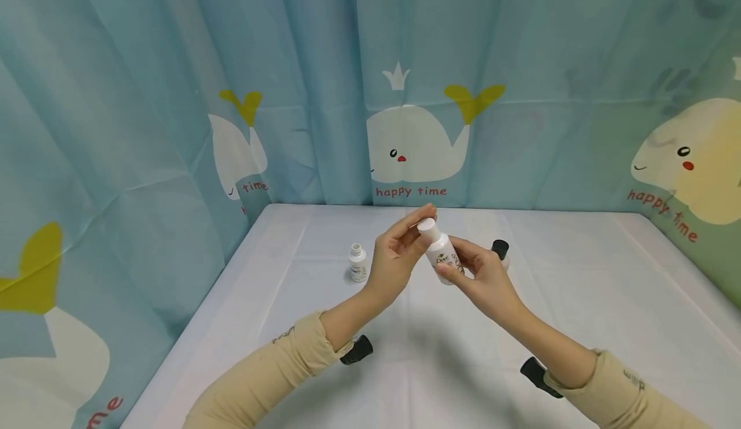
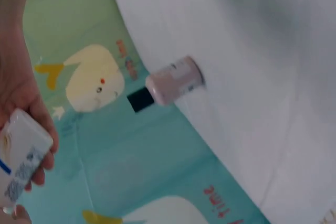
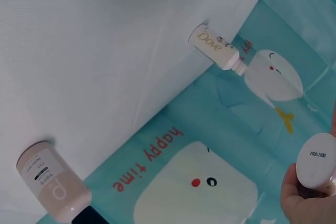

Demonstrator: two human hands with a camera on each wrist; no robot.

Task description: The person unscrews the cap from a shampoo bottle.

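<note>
Both hands hold a small white Dove bottle (image 1: 441,253) raised above the table, tilted with its top toward the left. My right hand (image 1: 488,282) grips the bottle's body between thumb and fingers. At the white cap (image 1: 429,229), my left hand (image 1: 395,256) pinches with its thumb below and fingers above. The right wrist view shows the bottle's round base (image 3: 316,162) with a printed code. Behind the left hand, another small white Dove bottle (image 1: 358,267) stands upright with its neck uncapped.
Beyond the right hand stands a bottle with a black cap (image 1: 500,248). Two more black caps show beside the sleeves, one at the left (image 1: 357,350), one at the right (image 1: 541,377). Pinkish black-capped bottles appear in the left wrist (image 2: 176,81) and right wrist (image 3: 55,184) views. A whale-print curtain (image 1: 324,94) borders the white table (image 1: 608,274).
</note>
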